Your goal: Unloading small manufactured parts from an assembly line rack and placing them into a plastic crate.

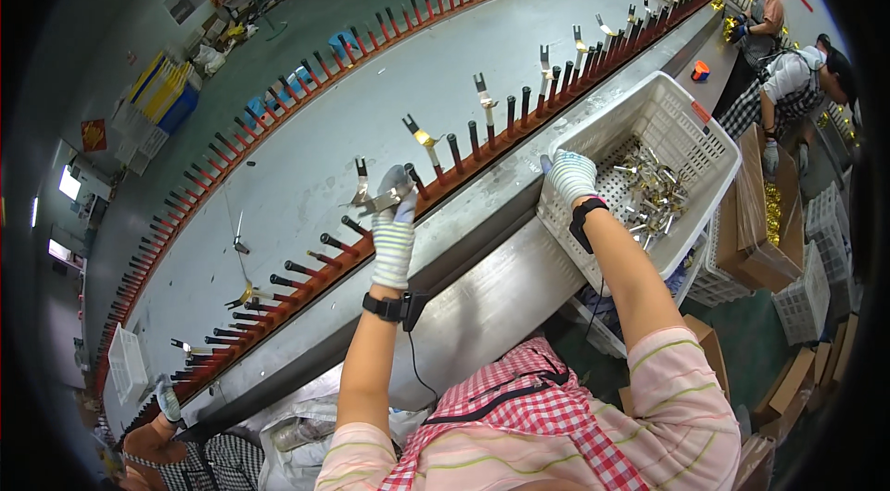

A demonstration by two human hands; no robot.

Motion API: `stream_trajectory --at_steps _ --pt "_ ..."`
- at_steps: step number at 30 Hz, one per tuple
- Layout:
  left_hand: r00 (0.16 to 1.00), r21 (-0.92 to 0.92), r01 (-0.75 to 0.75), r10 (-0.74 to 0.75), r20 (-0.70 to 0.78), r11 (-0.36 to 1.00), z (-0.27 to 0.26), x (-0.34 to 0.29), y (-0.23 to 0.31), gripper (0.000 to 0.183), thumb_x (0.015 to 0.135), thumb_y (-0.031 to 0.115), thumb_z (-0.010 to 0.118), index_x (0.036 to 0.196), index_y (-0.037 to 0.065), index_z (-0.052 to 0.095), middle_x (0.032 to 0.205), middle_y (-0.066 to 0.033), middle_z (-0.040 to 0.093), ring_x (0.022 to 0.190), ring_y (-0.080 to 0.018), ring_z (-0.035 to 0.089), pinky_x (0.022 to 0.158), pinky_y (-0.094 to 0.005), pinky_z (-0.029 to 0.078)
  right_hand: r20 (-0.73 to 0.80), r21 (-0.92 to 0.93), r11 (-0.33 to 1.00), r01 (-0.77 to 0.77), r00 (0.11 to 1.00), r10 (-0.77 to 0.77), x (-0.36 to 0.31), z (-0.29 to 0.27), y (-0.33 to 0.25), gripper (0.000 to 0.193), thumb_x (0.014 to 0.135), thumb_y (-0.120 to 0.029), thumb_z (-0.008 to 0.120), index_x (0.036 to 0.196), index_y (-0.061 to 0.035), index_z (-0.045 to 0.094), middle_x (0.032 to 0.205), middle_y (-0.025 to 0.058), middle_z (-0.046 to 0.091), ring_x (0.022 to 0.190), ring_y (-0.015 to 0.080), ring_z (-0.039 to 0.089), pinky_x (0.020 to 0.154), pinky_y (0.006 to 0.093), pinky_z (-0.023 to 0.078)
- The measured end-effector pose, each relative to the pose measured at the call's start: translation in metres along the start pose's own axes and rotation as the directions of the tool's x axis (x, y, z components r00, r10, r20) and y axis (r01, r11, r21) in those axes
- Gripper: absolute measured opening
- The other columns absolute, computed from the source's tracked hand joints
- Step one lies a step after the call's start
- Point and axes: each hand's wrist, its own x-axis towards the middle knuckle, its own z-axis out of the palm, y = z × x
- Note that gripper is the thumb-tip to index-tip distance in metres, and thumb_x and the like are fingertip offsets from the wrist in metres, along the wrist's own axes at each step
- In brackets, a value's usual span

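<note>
Both my hands wear striped knitted gloves with grey fingertips. My left hand is closed on a shiny forked metal piece over the near row of pegs. Just beyond it, another forked metal piece stands upright. At the right, my right hand grips the left rim of a white plastic basket. Inside that basket lies a heap of small shiny metal parts. Black-topped red pegs line the conveyor edge beside my left hand, and several farther along carry forked metal pieces.
A grey tabletop spreads inside the curved peg line. A steel ledge runs before me. Co-workers stand at the far right and lower left. A cardboard box with gold parts and white crates stand at right.
</note>
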Motion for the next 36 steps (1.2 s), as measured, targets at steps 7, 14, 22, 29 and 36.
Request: stream_trajectory --at_steps 7,14,22,29,36 --pt "0.990 -0.004 0.137 -0.137 -0.042 0.991 0.062 0.047 -0.074 0.027 0.085 0.011 0.050 0.111 0.003 0.051 0.096 -0.0025 0.055 0.084 -0.0137 0.048 0.079 -0.0271 0.039 -0.029 0.016 1.000 -0.002 1.000 0.002 0.028 -0.003 0.036 0.039 0.085 -0.040 0.040 0.087 -0.0075 0.062 0.083 0.0147 0.063 0.079 0.0293 0.061 0.067 0.0407 0.048" --pt "0.962 0.047 0.178 -0.164 -0.218 0.983 0.072 0.075 -0.097 0.025 0.082 0.010 0.055 0.105 0.002 0.052 0.091 -0.0030 0.057 0.078 -0.0124 0.049 0.072 -0.0253 0.041 -0.073 0.061 0.998 0.032 0.997 -0.027 0.055 -0.008 0.062 0.042 0.084 -0.041 0.042 0.083 -0.0043 0.062 0.076 0.0175 0.063 0.073 0.0311 0.061 0.064 0.0414 0.048" --pt "0.954 -0.124 -0.047 0.008 -0.301 0.991 0.110 0.095 -0.003 0.031 0.083 0.005 0.053 0.114 0.003 0.050 0.099 -0.0033 0.055 0.076 -0.0084 0.051 0.067 -0.0206 0.042 -0.033 0.071 0.997 0.026 0.999 -0.023 0.092 -0.026 0.095 0.042 0.084 -0.041 0.043 0.083 -0.0030 0.062 0.074 0.0167 0.063 0.072 0.0311 0.061 0.064 0.0411 0.048" --pt "0.974 -0.211 -0.204 0.221 0.056 0.956 0.200 0.088 0.025 0.042 0.086 0.024 0.052 0.119 -0.001 0.044 0.109 -0.0103 0.055 0.094 -0.0158 0.055 0.074 -0.0253 0.048 -0.007 0.072 0.997 -0.006 1.000 0.007 0.115 -0.043 0.126 0.043 0.085 -0.041 0.041 0.081 -0.0045 0.064 0.075 0.0168 0.063 0.072 0.0309 0.062 0.064 0.0403 0.048" --pt "0.940 -0.626 0.293 -0.339 0.048 0.722 0.236 0.137 -0.049 0.033 0.078 0.008 0.058 0.110 0.004 0.053 0.092 -0.0038 0.058 0.067 -0.0074 0.053 0.054 -0.0187 0.040 -0.146 0.095 0.993 0.065 0.988 -0.051 0.126 -0.056 0.143 0.022 0.075 -0.021 0.049 0.077 -0.0073 0.066 0.072 0.0158 0.063 0.066 0.0296 0.064 0.053 0.0428 0.048"
